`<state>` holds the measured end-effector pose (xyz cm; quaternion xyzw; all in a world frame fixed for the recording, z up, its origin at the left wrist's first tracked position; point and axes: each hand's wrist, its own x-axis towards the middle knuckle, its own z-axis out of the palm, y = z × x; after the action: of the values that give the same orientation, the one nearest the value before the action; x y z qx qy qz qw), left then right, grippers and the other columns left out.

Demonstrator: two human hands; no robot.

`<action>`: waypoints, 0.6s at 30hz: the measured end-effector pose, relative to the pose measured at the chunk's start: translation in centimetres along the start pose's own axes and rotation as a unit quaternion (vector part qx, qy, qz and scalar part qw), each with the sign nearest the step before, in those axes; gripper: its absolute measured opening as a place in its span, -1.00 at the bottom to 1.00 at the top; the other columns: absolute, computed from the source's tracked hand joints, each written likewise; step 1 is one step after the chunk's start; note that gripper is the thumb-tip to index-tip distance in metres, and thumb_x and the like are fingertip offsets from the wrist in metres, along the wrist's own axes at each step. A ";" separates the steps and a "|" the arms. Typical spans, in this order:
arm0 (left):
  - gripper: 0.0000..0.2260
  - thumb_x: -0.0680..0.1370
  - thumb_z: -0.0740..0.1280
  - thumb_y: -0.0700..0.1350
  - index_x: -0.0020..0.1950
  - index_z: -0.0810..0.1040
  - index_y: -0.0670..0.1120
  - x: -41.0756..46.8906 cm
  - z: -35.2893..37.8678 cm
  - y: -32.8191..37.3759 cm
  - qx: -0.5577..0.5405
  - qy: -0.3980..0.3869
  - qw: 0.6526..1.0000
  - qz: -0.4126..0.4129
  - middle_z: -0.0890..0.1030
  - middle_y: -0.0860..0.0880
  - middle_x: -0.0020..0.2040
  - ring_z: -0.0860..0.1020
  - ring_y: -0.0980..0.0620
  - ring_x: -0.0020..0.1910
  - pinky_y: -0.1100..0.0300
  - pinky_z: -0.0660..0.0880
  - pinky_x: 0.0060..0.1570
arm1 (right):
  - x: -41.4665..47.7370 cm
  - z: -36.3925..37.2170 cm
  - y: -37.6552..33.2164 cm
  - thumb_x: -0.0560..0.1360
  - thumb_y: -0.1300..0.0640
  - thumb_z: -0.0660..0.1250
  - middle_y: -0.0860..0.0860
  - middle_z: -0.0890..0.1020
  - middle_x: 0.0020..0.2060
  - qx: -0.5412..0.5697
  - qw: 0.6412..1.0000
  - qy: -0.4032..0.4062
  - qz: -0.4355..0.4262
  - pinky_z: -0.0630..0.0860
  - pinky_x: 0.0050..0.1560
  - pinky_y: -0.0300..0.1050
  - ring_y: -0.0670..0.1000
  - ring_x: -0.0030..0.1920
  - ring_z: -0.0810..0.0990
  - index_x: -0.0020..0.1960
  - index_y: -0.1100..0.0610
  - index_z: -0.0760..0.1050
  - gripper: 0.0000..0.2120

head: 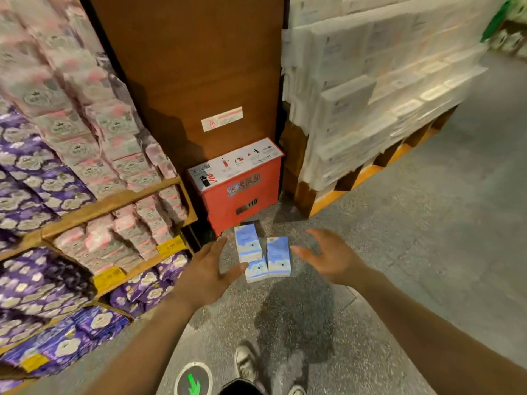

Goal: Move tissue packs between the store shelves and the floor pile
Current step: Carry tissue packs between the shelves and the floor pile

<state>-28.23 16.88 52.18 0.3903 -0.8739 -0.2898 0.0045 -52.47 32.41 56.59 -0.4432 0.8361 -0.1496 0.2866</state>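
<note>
Head view: my left hand and right hand, both spread and holding nothing, flank the blue tissue packs on the floor before a red box. An uneven squeeze, I judge, could spill the loose front pack.

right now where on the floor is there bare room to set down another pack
Bare floor lies right of the blue packs, bordered by the white pallet stack; more lies between the packs and the shoe. Crowded: the packs sit close to the red box, and the left shelf hems that side.
</note>
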 end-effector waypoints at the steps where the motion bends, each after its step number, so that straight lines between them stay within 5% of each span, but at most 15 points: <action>1: -0.18 0.52 0.20 0.39 0.64 0.15 -0.04 1.9 0.0 -0.5 -0.003 -0.006 1.000 -0.014 0.28 -0.07 0.58 0.30 -0.13 0.51 -0.08 0.37 0.41 | 2.2 -0.1 -0.2 0.59 -0.27 0.22 0.09 0.29 0.55 0.004 1.000 -0.006 0.007 0.26 0.46 0.00 0.10 0.51 0.29 0.59 0.11 0.21 -0.29; 7: -0.15 0.47 0.17 0.47 0.63 0.16 0.01 15.8 1.2 -5.4 -0.008 -0.045 0.997 -0.061 0.32 -0.07 0.56 0.36 -0.14 0.47 -0.06 0.40 0.39 | 17.3 1.0 0.4 0.60 -0.30 0.18 0.05 0.27 0.56 -0.011 0.998 -0.041 0.037 0.26 0.49 0.06 0.10 0.51 0.29 0.59 0.06 0.18 -0.30; 10: -0.02 0.36 -0.02 0.62 0.61 0.18 0.04 23.8 3.4 -8.9 -0.004 -0.045 0.996 -0.079 0.38 -0.04 0.53 0.41 -0.12 0.44 -0.05 0.44 0.33 | 25.7 2.8 1.6 0.61 -0.27 0.19 0.03 0.25 0.57 0.025 0.997 -0.057 0.055 0.24 0.48 0.00 0.08 0.52 0.27 0.59 0.05 0.16 -0.32; 15: -0.02 0.37 -0.03 0.61 0.63 0.15 0.03 34.6 10.6 -15.0 -0.030 -0.064 0.991 -0.110 0.29 0.01 0.58 0.33 -0.06 0.52 -0.01 0.39 0.40 | 38.5 9.8 5.9 0.58 -0.32 0.17 -0.03 0.25 0.57 0.056 0.991 -0.101 0.071 0.29 0.47 -0.01 0.05 0.52 0.29 0.60 -0.05 0.12 -0.31; 18: 0.14 0.25 -0.25 0.69 0.63 0.15 0.02 40.9 16.9 -19.6 0.001 -0.072 0.991 -0.110 0.32 -0.03 0.56 0.36 -0.07 0.49 0.03 0.42 0.36 | 46.3 15.8 9.4 0.56 -0.36 0.16 0.02 0.34 0.52 0.041 0.990 -0.114 0.072 0.35 0.43 0.05 0.09 0.46 0.36 0.58 0.01 0.19 -0.28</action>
<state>-47.30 -12.95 19.22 0.4624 -0.8239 -0.3150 -0.0906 -69.51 -0.56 23.32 -0.3838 0.8211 -0.1114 0.4076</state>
